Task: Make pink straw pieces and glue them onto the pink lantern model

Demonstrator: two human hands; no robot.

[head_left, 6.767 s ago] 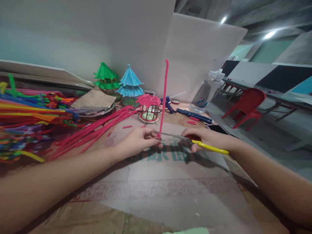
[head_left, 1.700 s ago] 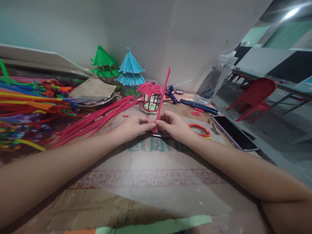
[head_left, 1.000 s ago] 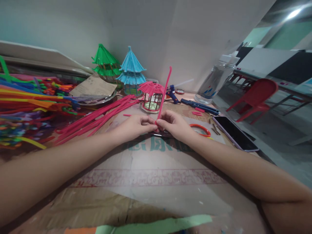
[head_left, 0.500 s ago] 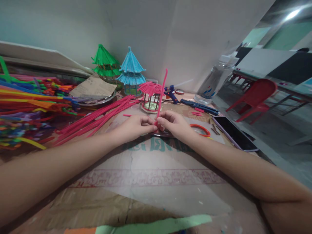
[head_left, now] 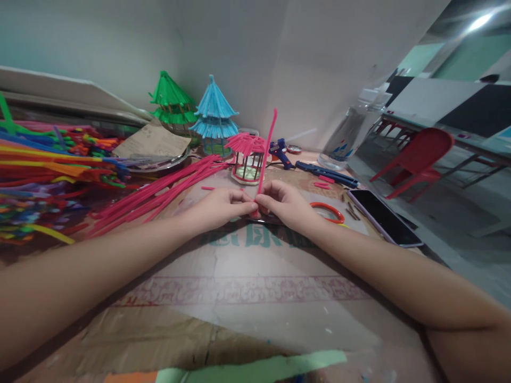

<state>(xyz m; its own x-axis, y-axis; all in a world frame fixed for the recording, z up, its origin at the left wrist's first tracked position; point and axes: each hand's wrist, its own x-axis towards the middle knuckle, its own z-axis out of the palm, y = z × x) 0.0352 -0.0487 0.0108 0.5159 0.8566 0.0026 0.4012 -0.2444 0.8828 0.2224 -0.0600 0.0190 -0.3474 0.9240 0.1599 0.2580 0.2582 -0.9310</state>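
Observation:
A long pink pipe cleaner rises upright from between my fingertips, its top bent slightly to the right. My left hand pinches its lower end, where a short reddish-pink part shows. Close beside it, my right hand grips the same pipe cleaner between thumb and fingers. The fingers partly hide the lower end. Just behind my hands stands a small pavilion with a pink pipe-cleaner roof and brown posts. Orange-handled scissors lie by my right wrist, their blades mostly hidden under my hands.
Pink pipe cleaners lie at left beside a multicoloured heap. Green and blue pavilions stand behind. A glue gun, dark blue tool, water bottle and phone are at right.
The pipe cleaner's top has tipped slightly right and up. My fingers have shifted a little at its lower end, both hands still pinching it.

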